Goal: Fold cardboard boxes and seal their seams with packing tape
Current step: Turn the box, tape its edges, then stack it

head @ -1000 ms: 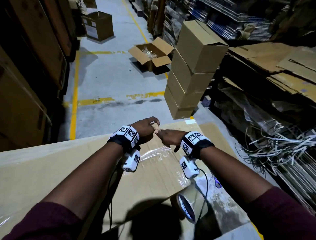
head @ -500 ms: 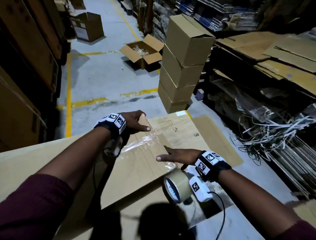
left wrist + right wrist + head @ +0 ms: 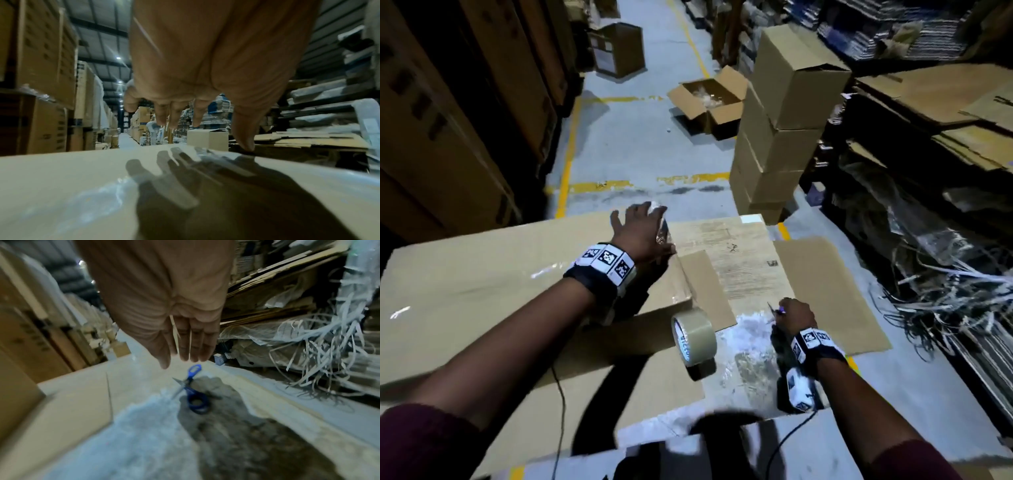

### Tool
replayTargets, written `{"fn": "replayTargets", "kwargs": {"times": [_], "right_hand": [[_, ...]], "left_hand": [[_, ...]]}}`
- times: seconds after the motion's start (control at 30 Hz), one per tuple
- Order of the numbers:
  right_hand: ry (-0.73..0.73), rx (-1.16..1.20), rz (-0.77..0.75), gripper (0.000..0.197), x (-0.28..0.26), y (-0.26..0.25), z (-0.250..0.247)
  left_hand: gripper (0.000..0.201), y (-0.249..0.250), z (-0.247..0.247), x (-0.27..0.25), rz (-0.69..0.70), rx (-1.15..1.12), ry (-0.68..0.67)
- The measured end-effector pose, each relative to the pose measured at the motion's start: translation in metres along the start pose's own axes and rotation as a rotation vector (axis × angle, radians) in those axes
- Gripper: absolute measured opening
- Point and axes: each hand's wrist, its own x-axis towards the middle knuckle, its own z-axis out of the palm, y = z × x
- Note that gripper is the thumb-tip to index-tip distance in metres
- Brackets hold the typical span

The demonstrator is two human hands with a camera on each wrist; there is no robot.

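Note:
A large brown cardboard box (image 3: 482,291) lies in front of me, with a glossy strip of clear tape along its top (image 3: 82,178). My left hand (image 3: 643,219) is spread flat at the box's far right corner. In the left wrist view my left hand (image 3: 185,116) has straight fingers past the far edge and its thumb tip on that edge. A roll of packing tape (image 3: 693,335) stands on its edge on the cardboard beside the box. My right hand (image 3: 792,313) hovers with straight fingers (image 3: 185,350) just over blue-handled scissors (image 3: 193,391), apart from them.
Flat cardboard sheets (image 3: 825,284) cover the floor to the right. A tall stack of sealed boxes (image 3: 777,137) and an open carton (image 3: 709,99) stand ahead. Loose white strapping (image 3: 945,291) and piled flat cardboard (image 3: 928,99) fill the right side. Big cartons (image 3: 448,120) line the left.
Both hands pinched the tape at the box's far edge, then parted. The left hand slid to the far corner; the right drew back past the tape roll to above the scissors.

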Motion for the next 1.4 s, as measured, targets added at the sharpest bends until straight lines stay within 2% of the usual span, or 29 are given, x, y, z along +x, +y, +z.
{"fn": "replayTargets", "kwargs": {"times": [0.07,0.17,0.2,0.3,0.37,0.43,0.5,0.57,0.63,0.7,0.73,0.8,0.87,0.93,1.0,1.1,1.17,1.27,1.4], "right_hand": [[-0.003,-0.118,-0.076,0.013,0.011,0.014,0.014],[-0.016,-0.277,-0.204,0.031,0.027,0.037,0.043],[-0.014,-0.308,-0.224,0.035,0.029,0.041,0.047],[-0.018,-0.329,-0.248,0.035,0.023,0.046,0.044],[0.01,-0.366,-0.284,0.037,0.028,0.049,0.036],[-0.024,-0.413,-0.335,0.041,0.034,0.051,0.028],[-0.048,-0.447,-0.393,0.037,0.035,0.051,0.027],[-0.055,-0.482,-0.434,0.03,0.031,0.049,0.027],[-0.093,-0.445,-0.438,0.021,0.023,0.045,0.027],[-0.157,-0.266,-0.417,0.018,0.012,0.039,0.027],[-0.179,-0.123,-0.414,0.023,0.005,0.034,0.024],[-0.243,0.204,-0.46,0.029,-0.008,0.019,0.014],[-0.379,0.567,-0.5,0.017,-0.021,-0.005,-0.005],[-0.483,0.768,-0.589,0.009,-0.033,-0.027,-0.03],[-0.596,0.78,-0.685,0.02,-0.04,-0.04,-0.056],[-0.84,0.595,-0.777,0.035,-0.036,-0.05,-0.087],[-0.955,0.463,-0.813,0.039,-0.029,-0.06,-0.1],[-1.029,0.298,-0.803,0.041,-0.019,-0.081,-0.11],[-1.07,0.133,-0.754,0.048,-0.014,-0.106,-0.116]], "left_hand": [[0.081,0.017,0.006,-0.025,-0.046,-0.075,0.011],[0.069,0.033,0.021,-0.062,-0.099,-0.165,0.07],[0.064,0.037,0.027,-0.076,-0.099,-0.213,0.126],[0.036,0.048,0.047,-0.125,-0.064,-0.415,0.427],[0.02,0.06,0.059,-0.154,-0.102,-0.439,0.54],[0.023,0.073,0.076,-0.174,-0.217,-0.475,0.505],[0.034,0.085,0.092,-0.181,-0.393,-0.616,0.421],[0.047,0.094,0.107,-0.178,-0.561,-0.889,0.314],[0.055,0.105,0.113,-0.172,-0.66,-1.24,0.239],[0.056,0.111,0.117,-0.163,-0.751,-1.427,0.239],[0.055,0.113,0.116,-0.159,-0.79,-1.457,0.232],[0.05,0.114,0.112,-0.153,-0.858,-1.448,0.202],[0.048,0.111,0.113,-0.149,-0.906,-1.442,0.161],[0.047,0.111,0.114,-0.15,-0.907,-1.467,0.18],[0.04,0.111,0.119,-0.152,-0.845,-1.427,0.215],[0.019,0.109,0.118,-0.16,-0.689,-1.468,0.146],[0.017,0.107,0.11,-0.169,-0.636,-1.584,0.077],[0.018,0.102,0.1,-0.176,-0.598,-1.667,-0.016],[0.023,0.101,0.092,-0.178,-0.598,-1.73,-0.039]]}}
